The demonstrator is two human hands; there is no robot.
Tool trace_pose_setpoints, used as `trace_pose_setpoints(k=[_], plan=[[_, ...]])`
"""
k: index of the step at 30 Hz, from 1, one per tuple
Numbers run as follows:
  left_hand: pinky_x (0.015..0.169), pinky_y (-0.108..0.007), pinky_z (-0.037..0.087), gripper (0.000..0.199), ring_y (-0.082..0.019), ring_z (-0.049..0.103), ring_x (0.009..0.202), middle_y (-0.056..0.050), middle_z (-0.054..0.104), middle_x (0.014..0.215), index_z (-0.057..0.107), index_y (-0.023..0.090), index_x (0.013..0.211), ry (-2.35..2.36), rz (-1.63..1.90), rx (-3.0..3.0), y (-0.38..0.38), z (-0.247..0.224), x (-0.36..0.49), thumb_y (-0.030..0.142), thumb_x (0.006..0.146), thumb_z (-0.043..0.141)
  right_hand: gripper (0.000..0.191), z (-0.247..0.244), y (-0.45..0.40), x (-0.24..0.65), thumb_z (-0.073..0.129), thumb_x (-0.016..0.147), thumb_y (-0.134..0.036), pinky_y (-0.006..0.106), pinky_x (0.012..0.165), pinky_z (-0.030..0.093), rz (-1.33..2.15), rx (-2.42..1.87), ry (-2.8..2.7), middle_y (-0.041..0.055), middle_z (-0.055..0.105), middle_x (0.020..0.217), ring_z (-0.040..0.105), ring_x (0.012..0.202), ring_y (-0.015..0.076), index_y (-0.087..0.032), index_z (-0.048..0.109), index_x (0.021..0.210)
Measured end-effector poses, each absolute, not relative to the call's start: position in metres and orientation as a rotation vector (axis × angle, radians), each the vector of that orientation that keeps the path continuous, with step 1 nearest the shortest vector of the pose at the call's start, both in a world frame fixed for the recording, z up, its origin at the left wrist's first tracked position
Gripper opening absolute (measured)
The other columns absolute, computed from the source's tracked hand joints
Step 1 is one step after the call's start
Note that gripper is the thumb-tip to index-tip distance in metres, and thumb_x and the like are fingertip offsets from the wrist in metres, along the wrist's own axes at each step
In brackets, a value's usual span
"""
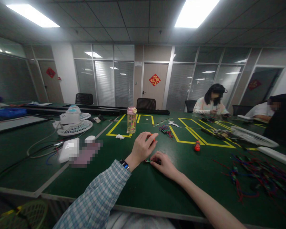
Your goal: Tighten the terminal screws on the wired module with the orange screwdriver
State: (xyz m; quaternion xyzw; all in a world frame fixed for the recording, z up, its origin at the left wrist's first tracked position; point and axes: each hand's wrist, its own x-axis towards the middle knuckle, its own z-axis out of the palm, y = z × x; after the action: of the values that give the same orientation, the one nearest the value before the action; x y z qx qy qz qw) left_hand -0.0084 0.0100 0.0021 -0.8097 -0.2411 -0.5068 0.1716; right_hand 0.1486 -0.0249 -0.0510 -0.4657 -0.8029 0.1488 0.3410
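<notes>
My left hand (pixel 144 148) is closed around an orange-red screwdriver (pixel 153 137), whose handle mostly hides behind the fingers. It hovers just above a small green circuit board (pixel 147 161) on the table. My right hand (pixel 162 163) pinches the board's right end between thumb and fingers, holding it low against the green tabletop (pixel 138 187). The screwdriver's tip is too small to make out. Beyond my hands lies a bundle of wired circuit boards (pixel 165 129).
A pink-lidded bottle (pixel 131 121) stands ahead, near crumpled tissue (pixel 119 136). White fans (pixel 73 122) and a white device (pixel 69 149) are left. Right are a short red tool (pixel 197 146) and a heap of wired boards (pixel 259 178). Two people sit at the far right.
</notes>
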Motion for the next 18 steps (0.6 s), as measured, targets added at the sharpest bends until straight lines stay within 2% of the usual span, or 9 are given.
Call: trace_pose_setpoints(k=[5,9,12,15,16,18], plan=[[0.084,-0.034,0.048,0.036,-0.019,0.055,0.096,-0.01,0.057,0.104,0.049,0.018,0.127,-0.719,-1.585,-2.426,0.004,0.004,-0.006,0.019,0.093,0.036,0.009,-0.055,-0.023,0.149,0.058,0.078,-0.014,0.026,0.066,0.045,0.378,-1.207,-2.116,0.0031,0.058,0.079,0.055,0.071,0.0147,-0.016,0.066,0.082],[0.085,-0.034,0.048,0.037,-0.019,0.055,0.096,-0.009,0.057,0.103,0.047,0.018,0.129,-0.741,-1.627,-2.438,0.004,0.005,-0.004,0.018,0.093,0.036,0.014,-0.055,-0.025,0.152,0.057,0.081,-0.019,0.029,0.069,0.046,0.248,-1.214,-2.098,0.0036,0.057,0.082,0.055,0.075,0.0166,-0.017,0.06,0.094],[0.081,-0.032,0.048,0.035,-0.018,0.055,0.091,-0.008,0.057,0.097,0.05,0.018,0.125,-0.772,-1.634,-2.417,0.006,0.006,-0.003,0.019,0.092,0.039,0.009,-0.048,-0.033,0.155,0.052,0.085,-0.025,0.032,0.069,0.046,-0.087,-1.213,-1.999,0.0071,0.056,0.084,0.054,0.077,0.0191,-0.016,0.056,0.087],[0.078,-0.032,0.048,0.032,-0.018,0.055,0.088,-0.008,0.057,0.094,0.054,0.018,0.119,-0.753,-1.574,-2.41,0.01,0.009,-0.002,0.02,0.09,0.041,0.013,-0.036,-0.046,0.148,0.048,0.088,-0.024,0.036,0.07,0.045,-0.522,-0.976,-2.083,0.0095,0.058,0.08,0.054,0.076,0.0212,-0.017,0.057,0.081],[0.078,-0.032,0.048,0.031,-0.018,0.055,0.087,-0.007,0.057,0.092,0.055,0.018,0.117,-0.73,-1.534,-2.416,0.012,0.011,-0.002,0.02,0.09,0.042,0.013,-0.032,-0.051,0.141,0.047,0.088,-0.022,0.036,0.072,0.046,-0.61,-0.842,-2.172,0.009,0.06,0.08,0.055,0.075,0.0206,-0.017,0.058,0.083],[0.076,-0.031,0.049,0.029,-0.017,0.055,0.083,-0.007,0.056,0.089,0.057,0.018,0.114,-0.657,-1.439,-2.438,0.016,0.015,0.0,0.02,0.088,0.044,0.017,-0.022,-0.061,0.12,0.046,0.09,-0.022,0.037,0.08,0.047,-0.698,-0.675,-2.32,0.0106,0.064,0.092,0.058,0.085,0.0212,-0.017,0.059,0.099]])
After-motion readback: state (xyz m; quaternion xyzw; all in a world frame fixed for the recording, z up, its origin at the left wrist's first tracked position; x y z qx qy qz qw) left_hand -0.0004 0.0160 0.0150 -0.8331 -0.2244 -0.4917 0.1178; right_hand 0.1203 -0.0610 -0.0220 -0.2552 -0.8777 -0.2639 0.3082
